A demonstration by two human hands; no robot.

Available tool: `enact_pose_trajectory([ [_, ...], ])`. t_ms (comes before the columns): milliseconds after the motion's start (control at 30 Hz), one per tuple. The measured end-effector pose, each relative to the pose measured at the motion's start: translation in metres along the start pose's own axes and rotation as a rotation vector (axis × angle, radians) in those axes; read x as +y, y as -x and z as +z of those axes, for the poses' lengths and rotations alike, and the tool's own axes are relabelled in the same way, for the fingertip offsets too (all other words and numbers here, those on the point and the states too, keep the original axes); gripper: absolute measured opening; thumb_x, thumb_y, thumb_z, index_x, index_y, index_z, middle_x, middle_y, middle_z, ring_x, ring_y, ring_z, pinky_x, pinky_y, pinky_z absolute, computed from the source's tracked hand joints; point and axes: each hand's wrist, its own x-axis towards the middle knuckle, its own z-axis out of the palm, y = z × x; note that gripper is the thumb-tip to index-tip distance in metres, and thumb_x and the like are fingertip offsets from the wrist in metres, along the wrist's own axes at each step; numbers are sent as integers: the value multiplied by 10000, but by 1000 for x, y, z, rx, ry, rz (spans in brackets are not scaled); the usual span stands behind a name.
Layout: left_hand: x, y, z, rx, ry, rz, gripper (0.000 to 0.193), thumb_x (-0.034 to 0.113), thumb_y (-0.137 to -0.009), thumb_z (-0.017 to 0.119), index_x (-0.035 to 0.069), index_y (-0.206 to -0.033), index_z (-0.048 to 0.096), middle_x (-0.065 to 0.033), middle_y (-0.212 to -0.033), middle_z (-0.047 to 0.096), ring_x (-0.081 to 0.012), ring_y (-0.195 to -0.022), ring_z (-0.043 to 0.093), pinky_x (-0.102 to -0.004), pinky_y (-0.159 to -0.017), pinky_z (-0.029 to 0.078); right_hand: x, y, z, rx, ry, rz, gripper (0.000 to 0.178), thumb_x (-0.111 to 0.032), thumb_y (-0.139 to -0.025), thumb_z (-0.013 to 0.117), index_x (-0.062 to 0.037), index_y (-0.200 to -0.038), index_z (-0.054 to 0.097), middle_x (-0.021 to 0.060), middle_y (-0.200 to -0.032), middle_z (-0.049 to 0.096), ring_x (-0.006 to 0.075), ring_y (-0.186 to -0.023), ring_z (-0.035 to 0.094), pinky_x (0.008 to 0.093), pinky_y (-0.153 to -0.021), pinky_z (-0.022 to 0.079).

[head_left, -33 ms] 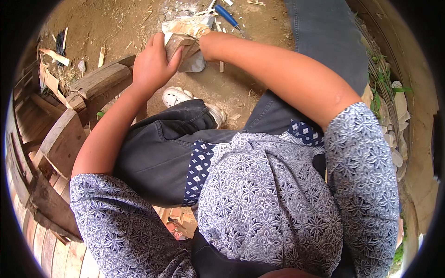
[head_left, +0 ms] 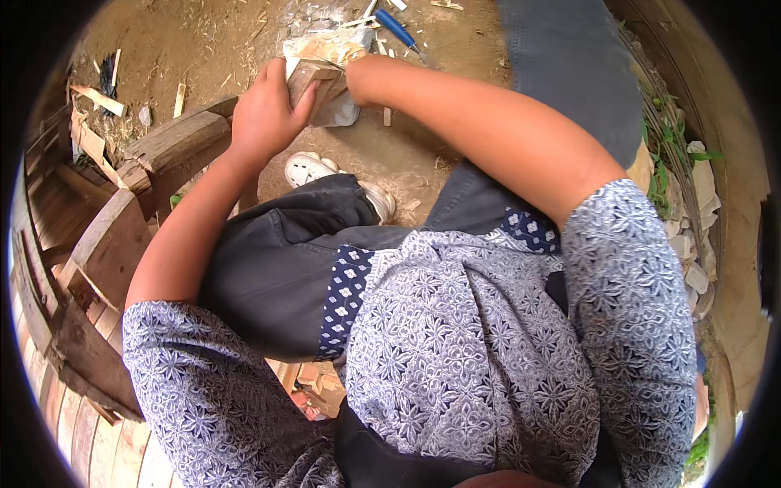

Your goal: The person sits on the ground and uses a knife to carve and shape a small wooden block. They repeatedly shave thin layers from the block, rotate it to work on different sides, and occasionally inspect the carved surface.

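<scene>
My left hand is wrapped round a pale, squared wooden block, with the thumb along its near side. Close against the block's right side is my closed right hand, the wrist bent so its fingers are mostly hidden. A thin dark blade shows between that hand and the top of the block; its handle is out of sight. Behind the block lies a crumpled pale wrapper or sheet. A greyish plastic bag-like thing shows under the block.
A blue-handled tool lies on the dirt floor among wood shavings and strips. Curved wooden pieces stand at my left, above light planks. A white shoe is below my hands. Stones and plants line the right side.
My right hand and forearm have shifted very slightly left, toward the block. My left hand keeps its hold on the block.
</scene>
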Motion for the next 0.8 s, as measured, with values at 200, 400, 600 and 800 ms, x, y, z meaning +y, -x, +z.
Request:
enact_pose_trajectory([
  [200,0,-1,-11,-67,62,-20,459,400,-938,622,-11,-1028,439,-288,-904,588,-482,-845,596,-530,-725,470,60,-27,9,-353,-1006,43,214,-246,-1002,459,-114,-1034,625,-14,-605,448,81,-438,386,257,-372,344],
  [400,-6,3,-14,-101,-5,45,470,383,-935,628,-14,-1094,435,-275,-917,584,-478,-865,596,-522,-730,476,68,-15,31,-108,-933,-55,208,-217,-966,519,-42,-960,631,44,-658,554,138,-458,469,322,-414,409],
  [600,-8,4,-12,-93,-96,169,465,382,-917,634,2,-1117,456,-220,-999,600,-440,-817,638,-497,-676,530,41,20,17,30,-700,-65,219,-85,-806,494,69,-775,647,184,-675,631,277,-512,612,402,-463,508],
  [800,-3,2,-13,-120,-25,128,482,362,-906,654,-14,-1137,459,-254,-1027,581,-464,-876,611,-500,-719,511,16,21,23,120,-344,-15,276,-114,-811,581,17,-996,739,214,-982,727,301,-879,731,416,-767,578],
])
